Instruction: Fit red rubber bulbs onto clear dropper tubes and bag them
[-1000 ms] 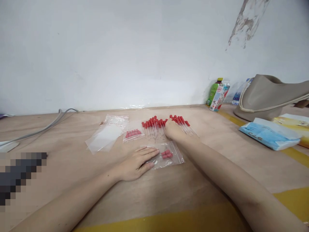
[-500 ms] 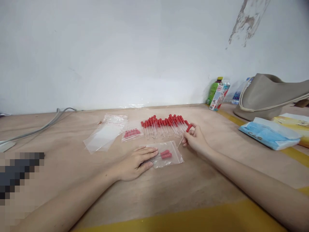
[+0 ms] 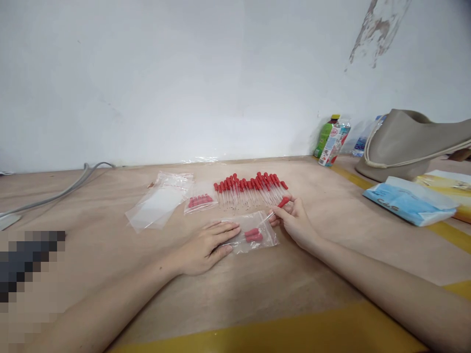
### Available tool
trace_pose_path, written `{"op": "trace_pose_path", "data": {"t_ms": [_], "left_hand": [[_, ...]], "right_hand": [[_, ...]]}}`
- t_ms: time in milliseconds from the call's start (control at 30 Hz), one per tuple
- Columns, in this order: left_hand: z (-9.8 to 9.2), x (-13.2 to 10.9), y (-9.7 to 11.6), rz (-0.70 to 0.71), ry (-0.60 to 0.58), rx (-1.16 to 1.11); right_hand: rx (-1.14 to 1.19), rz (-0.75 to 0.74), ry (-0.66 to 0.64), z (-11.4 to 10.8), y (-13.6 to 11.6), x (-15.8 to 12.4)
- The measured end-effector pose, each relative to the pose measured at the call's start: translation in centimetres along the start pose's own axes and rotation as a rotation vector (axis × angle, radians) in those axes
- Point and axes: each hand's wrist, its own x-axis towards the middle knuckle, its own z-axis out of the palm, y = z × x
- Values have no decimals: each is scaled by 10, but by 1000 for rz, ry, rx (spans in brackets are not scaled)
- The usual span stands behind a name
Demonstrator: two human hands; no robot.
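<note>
Lying flat with fingers stretched out, my left hand (image 3: 211, 246) presses the closed end of a clear zip bag (image 3: 239, 246) onto the table. Inside that bag are two droppers with red bulbs (image 3: 253, 235). My right hand (image 3: 294, 223) pinches another dropper (image 3: 282, 202) by its red bulb, its thin clear tube pointing left at the bag's open end. Whether the tip is inside the bag or above it, I cannot tell. Behind the bag lies a row of several loose droppers (image 3: 253, 185), bulbs towards the wall.
A filled zip bag (image 3: 200, 201) with red-bulbed droppers lies left of the row. Flat clear bags (image 3: 160, 203) are stacked further left. Grey cables (image 3: 69, 191) run along the left. Bottles (image 3: 331, 142), a grey-brown bag (image 3: 401, 147) and a blue tissue pack (image 3: 408, 201) stand right.
My right hand has moved a little left and down, bringing the dropper from beside the row to the bag's opening and tilting it flatter. My left hand stays in place.
</note>
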Motion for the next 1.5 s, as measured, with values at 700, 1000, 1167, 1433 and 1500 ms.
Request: {"op": "trace_pose_path", "data": {"t_ms": [700,1000,1167,1433,1500], "left_hand": [[1,-2,2,-18,63,1],[1,-2,2,-1,44,27],[1,0,1,27,41,20],[0,0,2,25,6,3],[-1,0,3,25,8,-4]], "right_hand": [[-461,-50,-418,-13,7,5],[-376,19,-455,-10,-2,1],[-650,-242,-161,-16,-5,30],[-1183,-373,-79,25,-17,69],[-1329,-300,-55,40,-18,73]]}}
